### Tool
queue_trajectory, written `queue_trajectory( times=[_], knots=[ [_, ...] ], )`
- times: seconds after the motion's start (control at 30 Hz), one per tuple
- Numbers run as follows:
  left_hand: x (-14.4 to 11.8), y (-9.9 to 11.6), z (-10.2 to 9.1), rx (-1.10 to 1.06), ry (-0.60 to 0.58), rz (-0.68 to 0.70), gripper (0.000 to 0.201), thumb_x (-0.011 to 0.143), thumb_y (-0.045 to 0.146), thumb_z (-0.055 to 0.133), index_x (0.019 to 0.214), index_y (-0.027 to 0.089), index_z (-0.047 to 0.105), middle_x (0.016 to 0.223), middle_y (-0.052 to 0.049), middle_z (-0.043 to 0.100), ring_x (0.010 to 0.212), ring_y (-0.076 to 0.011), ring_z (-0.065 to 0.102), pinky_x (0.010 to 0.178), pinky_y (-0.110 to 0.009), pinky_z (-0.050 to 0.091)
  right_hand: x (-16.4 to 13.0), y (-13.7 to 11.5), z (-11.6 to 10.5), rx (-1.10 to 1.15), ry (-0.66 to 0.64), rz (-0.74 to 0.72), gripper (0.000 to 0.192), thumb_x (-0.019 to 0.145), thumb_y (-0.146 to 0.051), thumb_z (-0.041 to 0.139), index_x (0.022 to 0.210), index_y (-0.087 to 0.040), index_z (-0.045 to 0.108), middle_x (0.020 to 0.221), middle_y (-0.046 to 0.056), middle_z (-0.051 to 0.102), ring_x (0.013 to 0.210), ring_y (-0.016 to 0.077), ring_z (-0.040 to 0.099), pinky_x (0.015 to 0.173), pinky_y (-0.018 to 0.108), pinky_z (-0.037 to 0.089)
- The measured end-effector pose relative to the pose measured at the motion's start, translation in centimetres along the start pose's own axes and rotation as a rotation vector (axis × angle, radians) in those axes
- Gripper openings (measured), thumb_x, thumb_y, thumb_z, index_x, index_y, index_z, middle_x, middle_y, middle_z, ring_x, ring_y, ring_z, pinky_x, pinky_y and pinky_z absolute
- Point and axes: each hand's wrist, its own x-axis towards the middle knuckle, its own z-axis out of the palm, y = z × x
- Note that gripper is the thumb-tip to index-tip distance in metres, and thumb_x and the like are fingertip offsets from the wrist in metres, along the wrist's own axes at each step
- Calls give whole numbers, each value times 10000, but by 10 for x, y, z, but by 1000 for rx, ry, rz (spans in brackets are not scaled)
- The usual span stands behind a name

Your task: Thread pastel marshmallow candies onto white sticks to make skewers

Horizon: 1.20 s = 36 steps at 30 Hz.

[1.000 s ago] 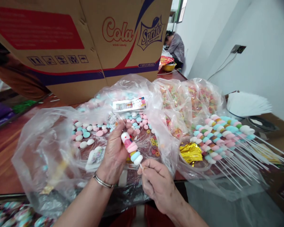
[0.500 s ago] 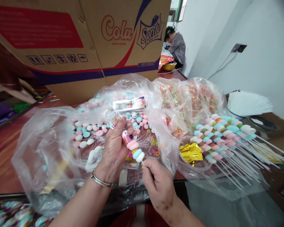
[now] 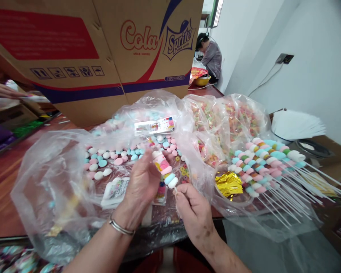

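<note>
My right hand (image 3: 193, 213) pinches the thin white stick of a candy skewer (image 3: 170, 179), just below its lowest white piece. The skewer slants up to the left, with white, blue and pink candies threaded on it. Its upper part sits inside a printed clear wrapper (image 3: 160, 163). My left hand (image 3: 143, 177) curls around that wrapped upper end; its fingers are partly hidden behind the candy and slightly blurred. Just beyond the hands lie loose pastel candies (image 3: 118, 161) and small ring candies (image 3: 184, 171) on clear plastic.
Finished-looking candy skewers (image 3: 268, 165) are stacked at right, beside gold twist ties (image 3: 229, 184). Flat printed wrappers (image 3: 154, 126) lie on a plastic bag. Bags of ring candies (image 3: 210, 117) stand behind. A large carton (image 3: 147, 85) blocks the back. Another person (image 3: 211, 57) sits farther off.
The printed wrapper now covers the skewer's upper end more squarely. My left hand has shifted from pinching near the top to curling around it. Both hands moved slightly right.
</note>
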Motion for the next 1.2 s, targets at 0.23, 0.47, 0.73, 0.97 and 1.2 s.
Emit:
queue_trajectory(
  times=[0.23,0.47,0.73,0.97,1.2],
  knots=[
    [13,17,-2,60,-42,103,193,670,130,789,832,120,685,611,3,671,610,-161,677,641,-301,598,-7,-2,-3,-136,-33,-104,135,880,-211,468,772,-189,545,552,-77,367,473,75,360,460,193,296],
    [2,3,6,12,92,120,98,756,91,726,799,118,642,614,30,621,488,-90,594,526,-224,562,-3,1,9,-505,234,-453,180,870,-109,452,767,-182,581,540,-45,498,471,105,459,497,233,333],
    [11,4,6,-98,126,86,196,931,138,535,758,101,620,614,13,576,505,-71,574,550,-199,557,-10,0,7,-576,170,-551,221,884,-90,435,771,-169,608,568,-6,569,521,128,522,552,265,339],
    [7,4,5,-96,79,109,181,932,171,548,774,112,612,633,26,555,503,-67,551,565,-218,557,-15,-5,2,-182,-24,-225,194,926,-211,434,801,-176,578,594,-44,457,517,92,436,515,216,344],
    [0,1,7,-92,31,70,161,824,230,721,770,133,604,629,31,563,475,-58,526,516,-180,504,-13,-3,9,215,-63,127,216,955,-324,418,804,-199,508,514,-85,357,445,81,333,425,196,272]
  ],
)
